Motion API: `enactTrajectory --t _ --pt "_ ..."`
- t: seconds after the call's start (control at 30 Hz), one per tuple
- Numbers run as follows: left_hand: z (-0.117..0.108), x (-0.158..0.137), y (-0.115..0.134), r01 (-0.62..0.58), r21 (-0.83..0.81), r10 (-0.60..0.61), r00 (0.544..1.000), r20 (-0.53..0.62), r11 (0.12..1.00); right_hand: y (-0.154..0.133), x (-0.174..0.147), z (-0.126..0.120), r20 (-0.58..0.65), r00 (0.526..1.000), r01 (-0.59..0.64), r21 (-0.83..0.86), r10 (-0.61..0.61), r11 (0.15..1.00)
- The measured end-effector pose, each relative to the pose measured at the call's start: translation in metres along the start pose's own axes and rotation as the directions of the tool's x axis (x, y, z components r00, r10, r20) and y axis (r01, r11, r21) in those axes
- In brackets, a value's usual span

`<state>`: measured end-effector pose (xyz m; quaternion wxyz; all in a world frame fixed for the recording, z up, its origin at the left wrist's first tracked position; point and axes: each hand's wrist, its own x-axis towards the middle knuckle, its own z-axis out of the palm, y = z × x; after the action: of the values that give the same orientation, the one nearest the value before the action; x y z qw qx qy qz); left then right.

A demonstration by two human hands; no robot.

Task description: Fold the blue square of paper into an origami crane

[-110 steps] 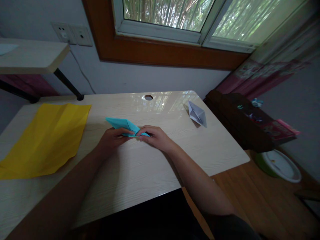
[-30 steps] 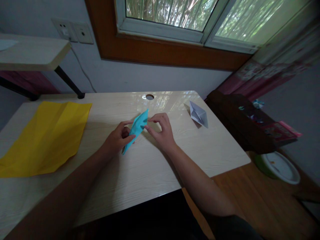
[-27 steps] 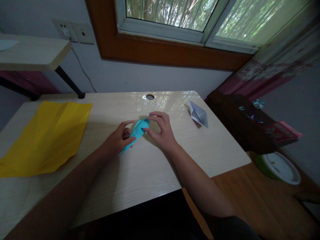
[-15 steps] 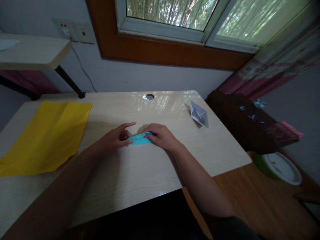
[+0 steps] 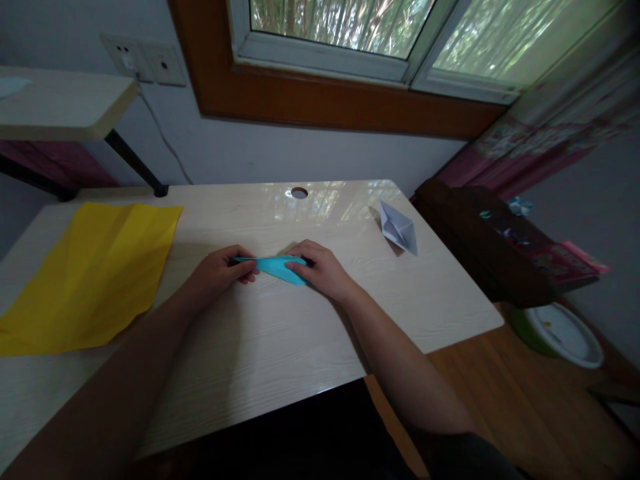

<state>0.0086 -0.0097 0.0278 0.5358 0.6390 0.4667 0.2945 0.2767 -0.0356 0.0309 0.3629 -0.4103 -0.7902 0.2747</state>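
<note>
A folded piece of light blue paper [image 5: 276, 267] is held between my two hands over the middle of the desk [image 5: 280, 360]. My left hand [image 5: 223, 270] pinches its narrow left end between thumb and fingers. At the wider right end, my right hand [image 5: 323, 270] grips the paper, thumb on the near face and fingers behind. The fingers partly cover both ends of the paper.
A yellow sheet [image 5: 100, 273] lies on the left of the desk. A folded white paper boat [image 5: 399, 228] stands at the far right. Near the back edge is a round cable hole [image 5: 299, 193]. A raised shelf [image 5: 60, 107] stands at the back left.
My left hand has closed its raised forefinger and now pinches the blue paper's left end. That end has risen and the paper has turned slightly. My right hand keeps its grip.
</note>
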Motion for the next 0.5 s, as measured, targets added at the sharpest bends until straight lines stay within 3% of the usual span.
enactTrajectory --t 0.1,0.27,0.5 --pt "0.002 0.0 -0.002 -0.104 0.2 0.108 0.994 -0.009 0.974 0.004 0.0 0.002 0.034 0.999 0.019 -0.063 -0.016 0.998" --pt "0.009 0.0 -0.001 -0.369 0.489 0.391 0.918 0.06 0.791 0.012 0.0 0.006 0.063 0.996 0.071 -0.175 -0.06 0.982" --pt "0.011 0.002 -0.007 -0.458 0.574 0.45 0.877 0.168 0.679 0.009 0.0 0.006 0.106 0.992 0.092 -0.218 -0.07 0.971"
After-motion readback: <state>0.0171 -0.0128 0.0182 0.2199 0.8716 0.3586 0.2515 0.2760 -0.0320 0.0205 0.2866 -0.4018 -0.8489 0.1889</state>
